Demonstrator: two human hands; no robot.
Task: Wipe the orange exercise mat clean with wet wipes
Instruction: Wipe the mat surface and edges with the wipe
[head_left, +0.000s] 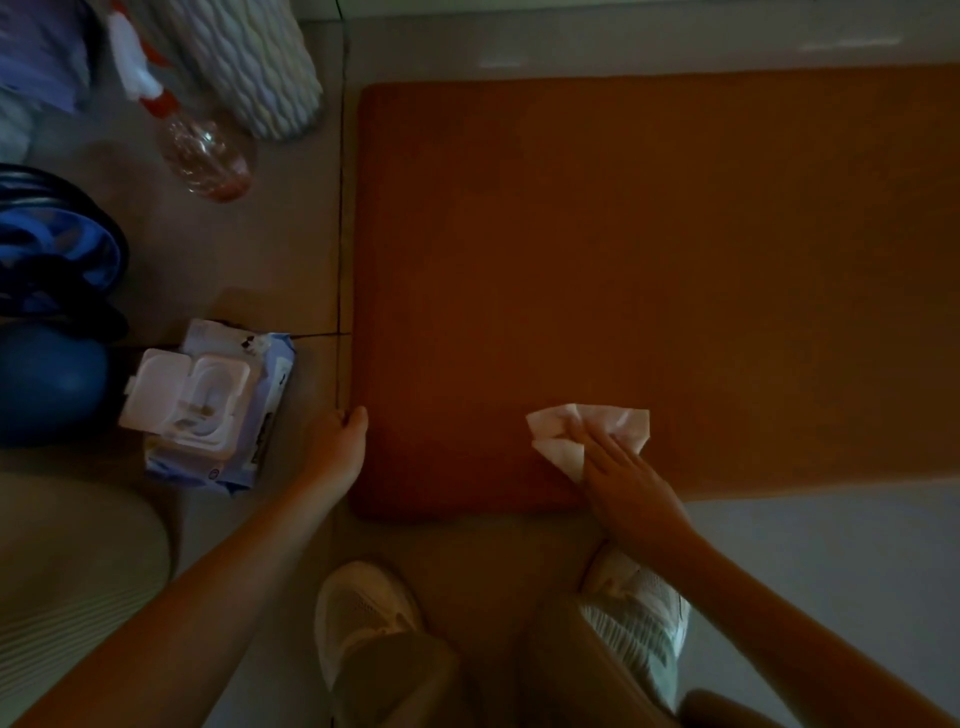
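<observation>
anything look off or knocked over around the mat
Nothing looks spilled or damaged. Only the wet wipes pack, on the floor left of the orange mat, has its flip lid left open. The spray bottle beyond it seems to lean, but that may be the wide lens.

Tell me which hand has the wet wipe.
The right hand: it presses the white wet wipe flat onto the orange exercise mat near its front edge. The left hand has no wipe and sits at the mat's left edge.
</observation>
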